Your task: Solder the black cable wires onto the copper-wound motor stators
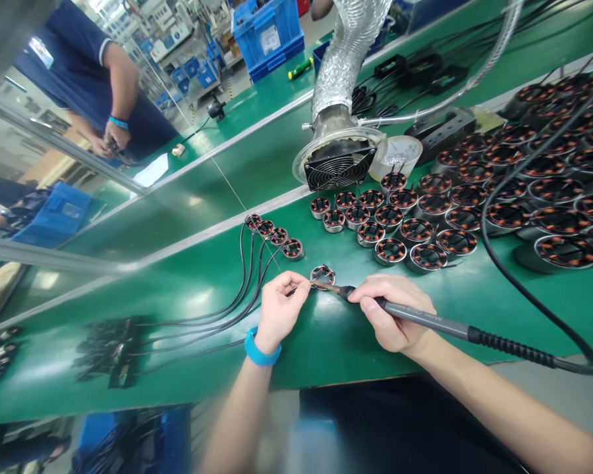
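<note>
far off at 10 o'clock, behind a glass panel, stands a person in a dark blue shirt [86, 72], and a blue crate [267, 36] sits at 12 o'clock. on the green bench [188, 375], black cables [212, 326] run from the left up to four wired motor coils [274, 236] in a row. the left hand [281, 313], with a blue wristband [261, 349], is pinched shut, but what its fingertips [299, 282] hold is too small to tell. a lone motor coil [323, 276] lies flat on the bench at 2 o'clock from that hand, just beside the fingertips. the right hand [390, 313] grips a soldering iron [425, 316] like a pen, and the iron's thin tip [321, 284] points to 10 o'clock and reaches the edge of the lone coil. past it, many more motor coils [474, 210] sit in rows, getting bigger to the right. at 1 o'clock there is a round fan [340, 168] on a silver hose [346, 59], and a black cord [524, 283] curves down the right side
</note>
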The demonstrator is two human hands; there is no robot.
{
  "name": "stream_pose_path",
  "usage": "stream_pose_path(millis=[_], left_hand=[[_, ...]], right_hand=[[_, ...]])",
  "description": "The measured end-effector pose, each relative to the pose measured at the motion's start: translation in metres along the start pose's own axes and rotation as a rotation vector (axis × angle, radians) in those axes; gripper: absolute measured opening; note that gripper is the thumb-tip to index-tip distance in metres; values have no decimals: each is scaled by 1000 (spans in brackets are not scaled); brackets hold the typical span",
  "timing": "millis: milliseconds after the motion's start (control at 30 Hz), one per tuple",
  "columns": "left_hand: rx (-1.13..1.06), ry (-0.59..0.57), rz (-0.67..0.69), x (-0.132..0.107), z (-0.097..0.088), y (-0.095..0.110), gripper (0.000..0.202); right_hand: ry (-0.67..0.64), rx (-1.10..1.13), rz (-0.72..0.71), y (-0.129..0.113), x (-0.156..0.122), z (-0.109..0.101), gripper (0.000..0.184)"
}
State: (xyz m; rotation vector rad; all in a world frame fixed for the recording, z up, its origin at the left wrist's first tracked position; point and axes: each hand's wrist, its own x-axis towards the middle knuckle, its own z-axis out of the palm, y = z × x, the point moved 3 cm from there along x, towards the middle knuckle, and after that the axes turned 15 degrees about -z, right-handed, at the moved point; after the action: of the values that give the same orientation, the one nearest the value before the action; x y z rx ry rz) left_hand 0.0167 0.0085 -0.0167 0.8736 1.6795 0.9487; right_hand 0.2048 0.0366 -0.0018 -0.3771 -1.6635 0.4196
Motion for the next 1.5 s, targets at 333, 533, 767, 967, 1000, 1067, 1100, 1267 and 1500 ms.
stream_pose_path(millis=[333,533,767,967,1000,1067,1100,1267,1500], left_hand=[[8,4,6,1,-1,-2,17],[14,9,-3,1,-1,-2,18],[1,-3,0,1,0,1,17],[1,-25,-28,0,-1,3,20],[1,-36,-34,0,-1,5,20],[8,-57,-38,-1,-1,8,22],[13,-63,-37,-1,-1,10,23],[59,-73,-40,1,2,17,22],[104,-86,-44,0,-1,19,22]], right_hand=[[183,-80,80,7,-20,-4,15],[-20,-216,42,6,-9,3,20],[-292,-242,116,15,-16,22,54],[-363,-149,222,24,-26,26,57],[-365,-141,224,25,-26,26,56],[-368,-135,219,26,-26,28,57],[-371,-136,213,25,-26,29,57],[-390,-132,210,23,-25,40,57],[-278,-32,196,19,-19,36,56]])
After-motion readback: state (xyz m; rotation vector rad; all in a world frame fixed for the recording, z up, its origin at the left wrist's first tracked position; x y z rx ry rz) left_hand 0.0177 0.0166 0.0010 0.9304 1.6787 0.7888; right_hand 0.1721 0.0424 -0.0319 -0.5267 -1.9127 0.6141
